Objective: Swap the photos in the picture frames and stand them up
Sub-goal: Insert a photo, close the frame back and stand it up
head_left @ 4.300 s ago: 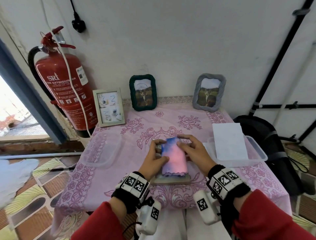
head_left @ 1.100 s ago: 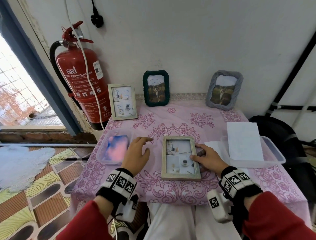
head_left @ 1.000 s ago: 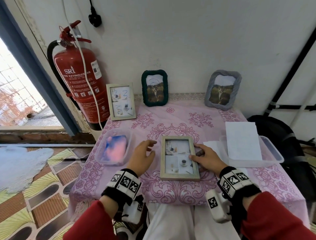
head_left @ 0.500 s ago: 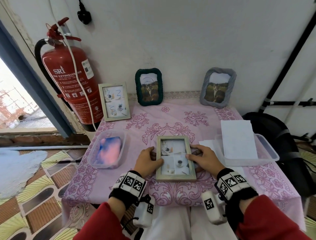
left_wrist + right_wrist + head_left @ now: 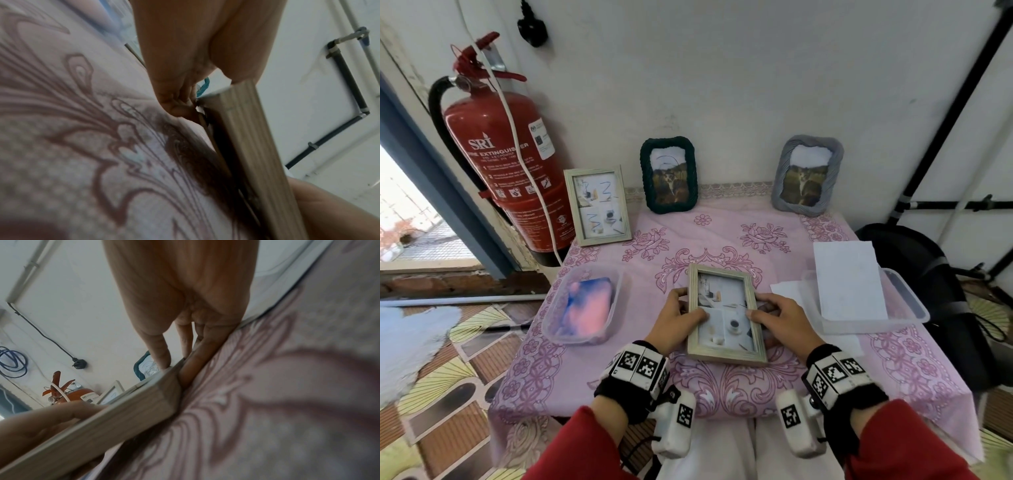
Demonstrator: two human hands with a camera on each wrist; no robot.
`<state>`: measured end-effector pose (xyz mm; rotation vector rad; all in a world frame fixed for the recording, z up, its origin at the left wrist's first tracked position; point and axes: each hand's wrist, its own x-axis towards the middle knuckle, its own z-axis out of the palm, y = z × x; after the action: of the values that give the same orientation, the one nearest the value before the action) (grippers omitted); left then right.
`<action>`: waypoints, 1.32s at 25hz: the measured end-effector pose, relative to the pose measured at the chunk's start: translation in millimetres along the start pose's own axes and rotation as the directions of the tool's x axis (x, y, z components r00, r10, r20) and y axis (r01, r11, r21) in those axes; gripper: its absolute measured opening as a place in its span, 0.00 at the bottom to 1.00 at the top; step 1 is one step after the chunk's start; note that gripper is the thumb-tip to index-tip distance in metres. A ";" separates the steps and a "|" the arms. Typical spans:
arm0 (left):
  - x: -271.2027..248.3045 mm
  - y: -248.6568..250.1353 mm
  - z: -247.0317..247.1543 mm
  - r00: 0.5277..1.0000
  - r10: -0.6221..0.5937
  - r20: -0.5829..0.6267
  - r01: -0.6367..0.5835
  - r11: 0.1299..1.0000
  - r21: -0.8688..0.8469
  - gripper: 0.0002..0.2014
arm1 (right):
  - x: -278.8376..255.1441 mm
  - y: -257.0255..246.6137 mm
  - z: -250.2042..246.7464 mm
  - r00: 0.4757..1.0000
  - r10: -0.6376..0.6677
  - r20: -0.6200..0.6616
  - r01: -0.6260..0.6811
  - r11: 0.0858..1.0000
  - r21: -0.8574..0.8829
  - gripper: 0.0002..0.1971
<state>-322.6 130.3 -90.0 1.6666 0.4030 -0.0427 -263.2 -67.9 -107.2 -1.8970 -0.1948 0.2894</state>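
Observation:
A pale wooden picture frame (image 5: 724, 313) with a four-panel photo lies face up near the front middle of the pink tablecloth (image 5: 722, 240). My left hand (image 5: 681, 317) grips its left edge, thumb on the glass and fingers under the edge. My right hand (image 5: 774, 317) grips the right edge the same way. In the left wrist view the frame's edge (image 5: 252, 155) is raised a little off the cloth. The right wrist view shows the frame's corner (image 5: 144, 404) between thumb and fingers. A matching wooden frame (image 5: 597, 205) stands at the back left.
A dark green frame (image 5: 668, 174) and a grey frame (image 5: 807, 174) stand against the back wall. A clear tub with a pink and blue cloth (image 5: 585, 310) sits at the left. A second tub (image 5: 904, 301) under white paper (image 5: 847, 279) sits right. A red fire extinguisher (image 5: 506, 147) stands left.
The pink and blue cloth went from the frame into the left tub. My left hand came back from the tub and took the frame's left edge, which is now slightly raised.

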 end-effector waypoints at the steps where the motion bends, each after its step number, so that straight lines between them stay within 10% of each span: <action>1: 0.6 -0.6 0.8 1.000 0.013 -0.012 -0.013 1.000 0.025 0.24 | -0.1 -0.2 0.0 1.000 0.000 -0.003 0.000 1.000 0.007 0.17; 13: -8.9 13.2 -1.2 0.985 0.166 -0.036 -0.154 0.963 0.220 0.20 | -2.4 -6.7 2.7 0.999 0.036 -0.014 -0.036 0.999 0.014 0.16; 33: -36.2 63.6 3.7 0.952 0.307 -0.017 -0.298 0.907 -0.299 0.06 | -34.1 -71.6 -35.1 0.972 -0.214 -0.092 0.226 0.962 0.153 0.19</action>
<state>-337.5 113.0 -20.3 1.4094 0.1147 0.2147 -285.0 -84.8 -24.9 -1.7037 -0.3204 0.0802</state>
